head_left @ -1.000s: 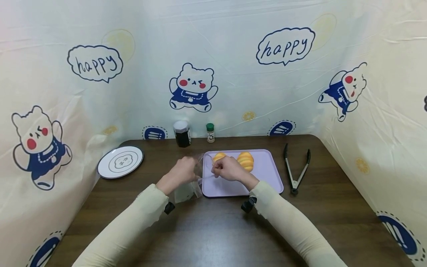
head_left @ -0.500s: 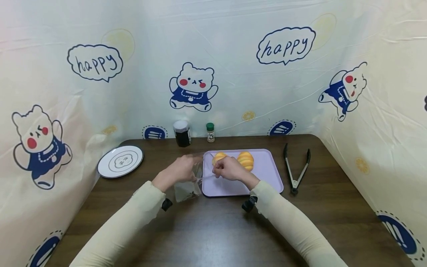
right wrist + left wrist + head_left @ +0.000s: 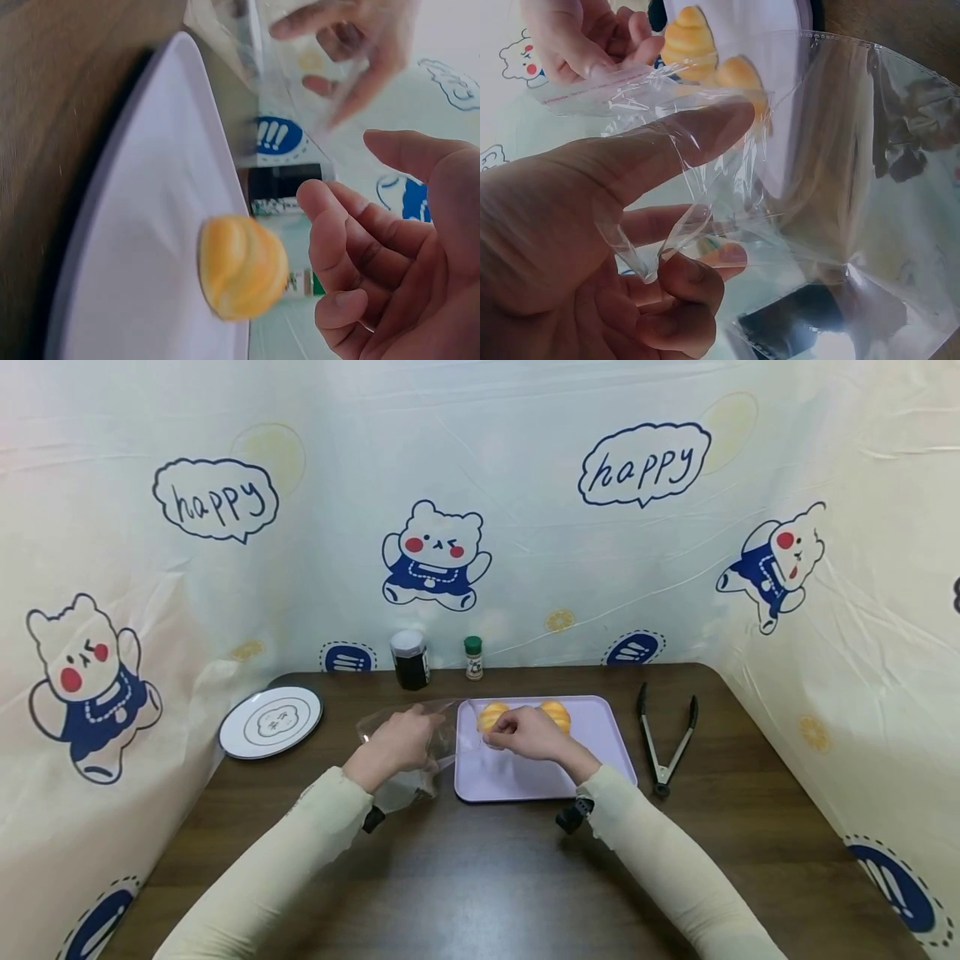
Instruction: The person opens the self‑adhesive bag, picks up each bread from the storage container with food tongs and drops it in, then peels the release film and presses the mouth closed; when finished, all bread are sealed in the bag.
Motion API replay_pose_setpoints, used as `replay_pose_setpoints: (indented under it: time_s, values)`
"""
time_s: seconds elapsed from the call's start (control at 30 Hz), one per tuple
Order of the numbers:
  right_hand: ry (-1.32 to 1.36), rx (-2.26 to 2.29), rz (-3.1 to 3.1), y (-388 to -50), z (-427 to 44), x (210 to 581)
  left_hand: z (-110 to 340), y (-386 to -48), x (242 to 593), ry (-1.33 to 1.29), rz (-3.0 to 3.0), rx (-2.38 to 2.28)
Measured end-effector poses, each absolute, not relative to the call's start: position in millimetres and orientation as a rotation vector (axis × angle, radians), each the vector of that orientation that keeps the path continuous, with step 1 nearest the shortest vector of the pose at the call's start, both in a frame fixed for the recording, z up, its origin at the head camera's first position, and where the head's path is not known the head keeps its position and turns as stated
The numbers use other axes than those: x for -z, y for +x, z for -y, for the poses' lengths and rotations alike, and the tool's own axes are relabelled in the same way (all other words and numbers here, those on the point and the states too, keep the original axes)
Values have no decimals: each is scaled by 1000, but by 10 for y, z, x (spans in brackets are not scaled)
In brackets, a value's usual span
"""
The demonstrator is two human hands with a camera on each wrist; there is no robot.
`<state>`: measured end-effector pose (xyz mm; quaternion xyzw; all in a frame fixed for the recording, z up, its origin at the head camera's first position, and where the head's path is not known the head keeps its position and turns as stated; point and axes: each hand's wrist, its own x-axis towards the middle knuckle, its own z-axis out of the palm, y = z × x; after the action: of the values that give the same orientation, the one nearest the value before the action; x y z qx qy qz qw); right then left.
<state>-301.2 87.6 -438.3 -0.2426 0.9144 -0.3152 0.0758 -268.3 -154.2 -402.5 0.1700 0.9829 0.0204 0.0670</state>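
A clear plastic bag [image 3: 386,717] hangs around the left hand [image 3: 401,741], left of the lilac tray [image 3: 495,781]. In the left wrist view, the thumb is stretched out along the bag's mouth, and curled fingers hold the film [image 3: 900,247] near its edge. Over the tray is the right hand [image 3: 531,732], its thumb apart from its loosely bent fingers; the right wrist view shows nothing between them. Two yellow-orange striped bread rolls lie on the tray: a left roll [image 3: 492,717] and a right roll [image 3: 557,714], the latter partly hidden behind the right hand.
On the dark wooden table [image 3: 480,877], tongs [image 3: 663,764] lie spread right of the tray. A white plate [image 3: 255,735] is at far left. At the back stand a dark jar [image 3: 411,668] with a pale lid and a small green-capped shaker [image 3: 473,658]. A printed curtain [image 3: 525,552] hangs behind.
The right hand has let go of the bag's edge and shifted slightly right, its fingers opening. The bag has spread out leftward behind the left hand, which has stayed nearly in place.
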Motion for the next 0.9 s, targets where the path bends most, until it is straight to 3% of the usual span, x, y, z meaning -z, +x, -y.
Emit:
replay_pose_setpoints:
  time_s: [0.9]
  values:
    - [-118,634,-3108,-3099,-2112,4289,1580,-2684,4036,481,-2969,-72]
